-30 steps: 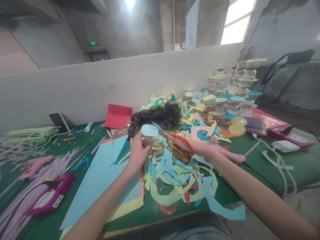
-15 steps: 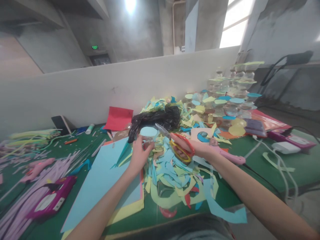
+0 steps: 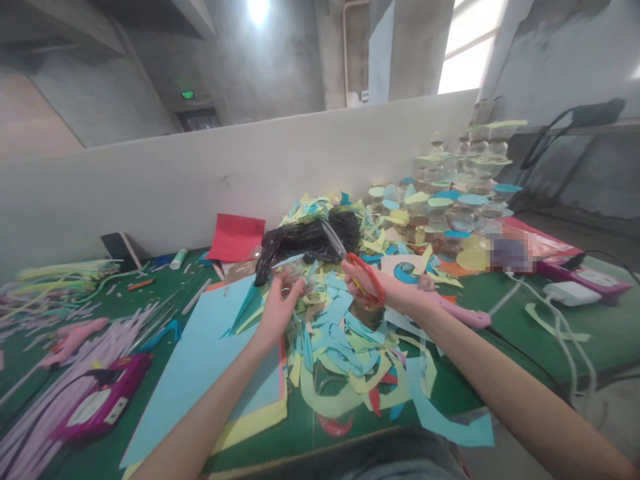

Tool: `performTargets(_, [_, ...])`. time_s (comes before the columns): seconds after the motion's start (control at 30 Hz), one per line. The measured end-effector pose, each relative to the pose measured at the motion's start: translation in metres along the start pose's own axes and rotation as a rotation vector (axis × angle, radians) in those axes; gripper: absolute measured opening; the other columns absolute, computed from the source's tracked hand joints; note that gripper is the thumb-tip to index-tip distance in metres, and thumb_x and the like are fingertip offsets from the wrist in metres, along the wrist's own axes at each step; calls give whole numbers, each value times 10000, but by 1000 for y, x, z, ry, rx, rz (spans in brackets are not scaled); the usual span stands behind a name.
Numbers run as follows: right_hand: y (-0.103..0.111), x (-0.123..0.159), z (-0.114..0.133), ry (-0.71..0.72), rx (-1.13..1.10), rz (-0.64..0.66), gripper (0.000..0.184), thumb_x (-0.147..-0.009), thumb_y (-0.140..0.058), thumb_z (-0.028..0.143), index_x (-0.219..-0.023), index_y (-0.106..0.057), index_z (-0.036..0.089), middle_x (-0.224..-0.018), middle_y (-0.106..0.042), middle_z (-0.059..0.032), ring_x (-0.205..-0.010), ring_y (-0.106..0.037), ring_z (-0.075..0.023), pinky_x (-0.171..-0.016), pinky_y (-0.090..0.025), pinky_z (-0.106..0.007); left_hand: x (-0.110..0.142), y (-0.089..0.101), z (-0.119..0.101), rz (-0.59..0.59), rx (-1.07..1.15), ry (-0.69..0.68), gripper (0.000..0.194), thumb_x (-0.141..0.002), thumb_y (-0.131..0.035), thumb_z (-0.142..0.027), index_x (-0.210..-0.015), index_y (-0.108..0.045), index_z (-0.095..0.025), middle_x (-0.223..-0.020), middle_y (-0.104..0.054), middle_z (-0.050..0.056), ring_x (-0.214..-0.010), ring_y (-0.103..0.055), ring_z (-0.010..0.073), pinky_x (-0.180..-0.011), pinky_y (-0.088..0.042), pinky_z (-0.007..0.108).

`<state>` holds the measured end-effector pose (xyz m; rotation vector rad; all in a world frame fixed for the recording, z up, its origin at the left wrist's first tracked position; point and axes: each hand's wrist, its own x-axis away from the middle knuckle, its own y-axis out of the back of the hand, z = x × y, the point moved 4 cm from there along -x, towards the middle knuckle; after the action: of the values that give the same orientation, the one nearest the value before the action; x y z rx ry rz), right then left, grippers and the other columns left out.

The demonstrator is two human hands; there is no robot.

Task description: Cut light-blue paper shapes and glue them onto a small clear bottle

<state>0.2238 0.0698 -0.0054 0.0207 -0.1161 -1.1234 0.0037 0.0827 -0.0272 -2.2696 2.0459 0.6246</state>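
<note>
My left hand (image 3: 278, 303) is closed around a small clear plastic piece (image 3: 296, 272), seemingly a cup or bottle part, with light-blue paper at its edge. Blur and my fingers hide much of its shape. In my right hand (image 3: 373, 283) is a pair of scissors (image 3: 334, 240), its red and yellow handles gripped and its grey blades pointing up and away to the left. The blades are apart from the plastic piece. Beneath both hands lies a heap of blue and pale-green paper scraps (image 3: 345, 333). A black plastic bag (image 3: 310, 241) sits just behind.
Light-blue paper sheets (image 3: 210, 373) lie at left. Farther left are a pink glue gun (image 3: 75, 337), purple strips (image 3: 100, 353) and a magenta device (image 3: 103, 403). Another pink glue gun (image 3: 457, 312) rests near my right forearm. Clear containers with paper discs (image 3: 457, 200) are stacked at back right.
The plastic piece in my left hand has turned, so its blue paper disc no longer faces up. My right hand has tilted the scissors, and their blades point higher.
</note>
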Motion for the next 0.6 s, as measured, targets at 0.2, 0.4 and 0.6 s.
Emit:
performTargets(0.2, [-16,9,-4,-106,-63,199,445,-872,-499,644,-863,-489,199,-669,-457,32,-480,-391,-81,-418,-348,-231,1,0,-5,-7,-55,-49,396,-819,-618,-465,-1125,-545,-224,-1028,-657,56,-914,-652,199,-856,-522,382])
performTargets(0.4, [-16,15,-2,-125,-14,230,545,-862,-395,733,-880,-504,199,-666,-503,10,-491,-410,-95,-422,-358,-237,4,5,-18,-68,-304,-177,272,-823,-611,-412,-998,-537,-217,-943,-624,34,-875,-574,201,-825,-464,368])
performTargets(0.6, [-20,18,3,-168,-21,244,593,-816,-405,783,-837,-524,202,-648,-510,2,-473,-419,-97,-393,-368,-244,7,6,-24,-110,-491,-239,258,-798,-631,-416,-930,-538,-215,-882,-576,37,-878,-527,239,-792,-424,381])
